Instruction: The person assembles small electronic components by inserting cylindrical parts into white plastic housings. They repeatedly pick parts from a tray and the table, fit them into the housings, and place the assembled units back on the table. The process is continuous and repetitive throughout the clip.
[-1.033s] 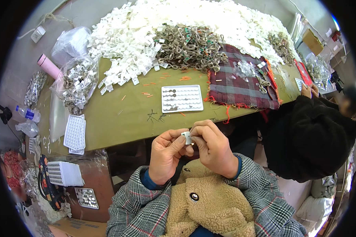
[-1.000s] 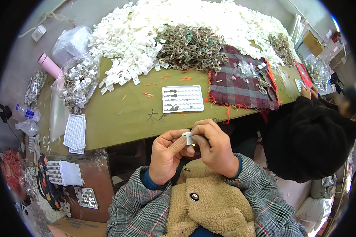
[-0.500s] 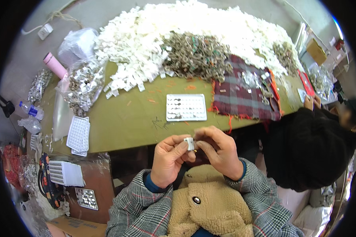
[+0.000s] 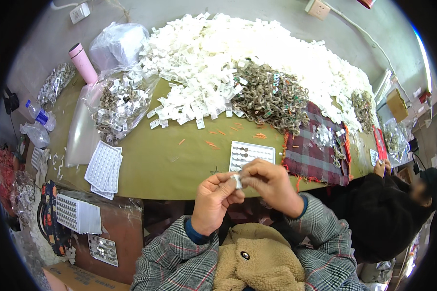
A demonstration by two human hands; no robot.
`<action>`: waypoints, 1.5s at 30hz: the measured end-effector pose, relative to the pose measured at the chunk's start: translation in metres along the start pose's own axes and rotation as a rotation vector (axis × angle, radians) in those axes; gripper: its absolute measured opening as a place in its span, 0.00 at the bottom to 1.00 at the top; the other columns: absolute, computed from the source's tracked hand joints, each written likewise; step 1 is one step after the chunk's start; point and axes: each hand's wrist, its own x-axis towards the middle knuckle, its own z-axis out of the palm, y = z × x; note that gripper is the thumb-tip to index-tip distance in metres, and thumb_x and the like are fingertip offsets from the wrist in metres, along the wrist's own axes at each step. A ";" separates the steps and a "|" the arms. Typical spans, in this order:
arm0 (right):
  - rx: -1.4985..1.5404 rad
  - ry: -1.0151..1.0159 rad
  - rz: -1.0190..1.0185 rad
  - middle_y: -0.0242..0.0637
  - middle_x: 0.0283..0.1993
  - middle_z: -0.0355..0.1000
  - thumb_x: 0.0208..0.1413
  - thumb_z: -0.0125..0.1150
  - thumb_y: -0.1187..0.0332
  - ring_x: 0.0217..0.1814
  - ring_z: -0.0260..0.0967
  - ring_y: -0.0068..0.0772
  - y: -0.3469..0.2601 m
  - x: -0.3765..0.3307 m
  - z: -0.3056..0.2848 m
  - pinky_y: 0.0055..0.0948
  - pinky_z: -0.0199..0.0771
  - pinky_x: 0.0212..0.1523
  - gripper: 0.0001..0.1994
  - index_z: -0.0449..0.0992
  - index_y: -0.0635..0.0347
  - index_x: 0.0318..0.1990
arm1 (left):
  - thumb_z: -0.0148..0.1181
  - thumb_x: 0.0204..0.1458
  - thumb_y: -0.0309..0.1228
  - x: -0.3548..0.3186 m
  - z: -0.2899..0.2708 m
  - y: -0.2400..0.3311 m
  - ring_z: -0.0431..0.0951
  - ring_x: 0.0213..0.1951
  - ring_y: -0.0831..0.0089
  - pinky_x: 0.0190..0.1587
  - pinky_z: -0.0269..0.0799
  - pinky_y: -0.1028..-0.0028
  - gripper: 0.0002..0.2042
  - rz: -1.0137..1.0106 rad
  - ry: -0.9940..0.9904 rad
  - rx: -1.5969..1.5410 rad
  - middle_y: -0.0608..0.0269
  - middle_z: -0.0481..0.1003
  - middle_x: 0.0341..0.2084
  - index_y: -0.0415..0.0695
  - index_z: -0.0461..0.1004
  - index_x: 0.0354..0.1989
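Observation:
Over the table's near edge, a small white plastic piece [image 4: 237, 182] is pinched between the thumb and fingers of my left hand [image 4: 210, 203]. My right hand [image 4: 273, 184] is closed, its thumb and forefinger pressed together against the piece from the right. Whatever sits between those right fingertips is hidden. Just beyond my hands lies a white tray [image 4: 253, 144] with rows of round hollows; a few hold dark bits. Behind it spreads a large heap of white plastic pieces [image 4: 194, 53], with a pile of tangled greyish-brown loops [image 4: 269, 97] at its front.
A plaid cloth [image 4: 308, 157] lies right of the tray, with a person in black [image 4: 383, 208] beyond it. On the left are a stack of white trays [image 4: 104, 167], a plastic bag of parts [image 4: 121, 106] and a pink flask [image 4: 83, 64]. Orange scraps [image 4: 211, 144] dot the green tabletop [image 4: 150, 169].
My view has shifted, so the table sits lower in the picture. My right fingers have come in against the white piece and cover more of it. My left hand keeps its pinch.

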 end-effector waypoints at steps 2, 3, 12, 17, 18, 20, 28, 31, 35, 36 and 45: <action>-0.091 -0.091 0.064 0.40 0.32 0.75 0.54 0.62 0.80 0.34 0.75 0.29 0.013 0.035 -0.008 0.26 0.75 0.35 0.06 0.78 0.71 0.38 | 0.51 0.65 0.27 0.010 -0.007 0.007 0.79 0.34 0.75 0.36 0.81 0.75 0.13 0.065 0.042 -0.103 0.56 0.78 0.36 0.37 0.68 0.55; -0.228 -0.050 -0.045 0.42 0.31 0.77 0.55 0.61 0.79 0.33 0.77 0.28 0.022 0.055 -0.007 0.27 0.75 0.34 0.06 0.78 0.71 0.40 | 0.48 0.66 0.29 0.015 -0.012 0.013 0.79 0.35 0.75 0.36 0.81 0.75 0.14 0.077 0.042 -0.127 0.58 0.76 0.38 0.39 0.65 0.57; -0.197 -0.059 0.432 0.44 0.19 0.74 0.56 0.62 0.71 0.18 0.76 0.29 0.089 0.170 0.025 0.28 0.74 0.19 0.12 0.76 0.77 0.29 | 0.50 0.66 0.34 0.040 -0.039 0.021 0.76 0.32 0.75 0.33 0.77 0.75 0.08 0.001 0.089 -0.207 0.66 0.70 0.32 0.43 0.68 0.38; -0.449 -0.008 0.249 0.51 0.22 0.75 0.54 0.56 0.75 0.24 0.78 0.40 0.087 0.174 0.019 0.35 0.77 0.25 0.08 0.74 0.73 0.29 | 0.51 0.66 0.34 0.043 -0.038 0.022 0.76 0.31 0.76 0.31 0.75 0.77 0.08 -0.003 0.130 -0.184 0.66 0.72 0.31 0.42 0.70 0.39; -0.627 0.008 0.129 0.51 0.23 0.75 0.54 0.55 0.74 0.25 0.78 0.43 0.084 0.172 0.013 0.37 0.77 0.26 0.07 0.74 0.72 0.29 | 0.51 0.65 0.33 0.043 -0.038 0.022 0.76 0.31 0.76 0.31 0.75 0.77 0.08 0.004 0.133 -0.175 0.66 0.72 0.31 0.42 0.71 0.39; -0.887 0.059 -0.088 0.49 0.25 0.74 0.52 0.55 0.74 0.27 0.77 0.45 0.079 0.166 0.006 0.39 0.77 0.28 0.05 0.72 0.67 0.29 | 0.51 0.65 0.33 0.042 -0.039 0.022 0.75 0.30 0.76 0.31 0.75 0.77 0.09 0.014 0.139 -0.161 0.66 0.73 0.31 0.41 0.72 0.40; -1.293 -0.015 -0.365 0.37 0.27 0.70 0.42 0.61 0.76 0.28 0.76 0.36 0.066 0.143 -0.009 0.33 0.75 0.26 0.05 0.71 0.57 0.27 | 0.52 0.65 0.32 0.025 -0.031 0.016 0.74 0.31 0.77 0.33 0.76 0.77 0.09 0.024 0.160 -0.115 0.67 0.73 0.31 0.40 0.73 0.44; -1.302 0.134 -0.507 0.36 0.27 0.69 0.40 0.62 0.76 0.27 0.75 0.35 0.065 0.136 -0.013 0.32 0.74 0.26 0.06 0.71 0.56 0.26 | 0.52 0.65 0.32 0.019 -0.026 0.013 0.74 0.31 0.77 0.33 0.76 0.77 0.09 0.064 0.155 -0.112 0.67 0.73 0.31 0.40 0.73 0.44; -1.321 0.186 -0.497 0.36 0.26 0.69 0.39 0.63 0.76 0.27 0.75 0.34 0.068 0.123 -0.015 0.31 0.74 0.26 0.07 0.71 0.56 0.26 | 0.54 0.64 0.32 0.020 -0.024 0.006 0.75 0.31 0.78 0.32 0.77 0.77 0.09 0.108 0.153 -0.102 0.67 0.73 0.30 0.39 0.74 0.44; -1.332 0.210 -0.497 0.36 0.26 0.69 0.39 0.63 0.76 0.27 0.75 0.34 0.068 0.121 -0.015 0.31 0.74 0.26 0.07 0.71 0.56 0.26 | 0.54 0.64 0.32 0.022 -0.024 0.004 0.75 0.31 0.78 0.32 0.77 0.78 0.09 0.117 0.151 -0.090 0.67 0.73 0.31 0.40 0.74 0.44; -0.904 -0.016 -0.375 0.43 0.29 0.71 0.49 0.58 0.72 0.28 0.72 0.51 0.017 0.056 -0.006 0.45 0.72 0.28 0.05 0.69 0.60 0.28 | 0.58 0.62 0.35 0.012 -0.019 -0.002 0.75 0.29 0.81 0.30 0.76 0.79 0.11 0.286 0.216 0.052 0.65 0.76 0.35 0.40 0.75 0.45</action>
